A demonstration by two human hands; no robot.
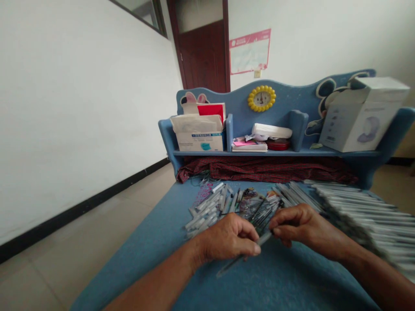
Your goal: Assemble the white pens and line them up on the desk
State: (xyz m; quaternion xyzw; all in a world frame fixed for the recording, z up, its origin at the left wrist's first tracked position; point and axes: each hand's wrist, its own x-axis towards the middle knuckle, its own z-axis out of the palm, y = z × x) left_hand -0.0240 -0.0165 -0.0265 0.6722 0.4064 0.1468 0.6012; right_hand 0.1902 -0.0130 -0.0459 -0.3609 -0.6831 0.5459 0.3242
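Observation:
A slim see-through pen (pixel 265 238) lies slantwise between my hands, low over the blue desk. My left hand (pixel 231 239) is closed around its middle, thumb and fingers pinching it, and the lower end sticks out below the palm. At the upper end, my right hand (pixel 296 224) has its thumb and fingertips pinched together on the tip; whether a small part is between them is hidden. Just beyond the left hand is a heap of white and clear pen parts (pixel 207 211). Thin dark refills (pixel 261 211) lie in a bundle behind both hands.
Long rows of clear pen tubes (pixel 366 211) cover the right side of the desk (pixel 155 250). A folded red checked cloth (pixel 259 169) runs under the shelf (pixel 227 153). The shelf carries a mask box (pixel 201 140), a yellow clock (pixel 261 98) and a large white box (pixel 363 116).

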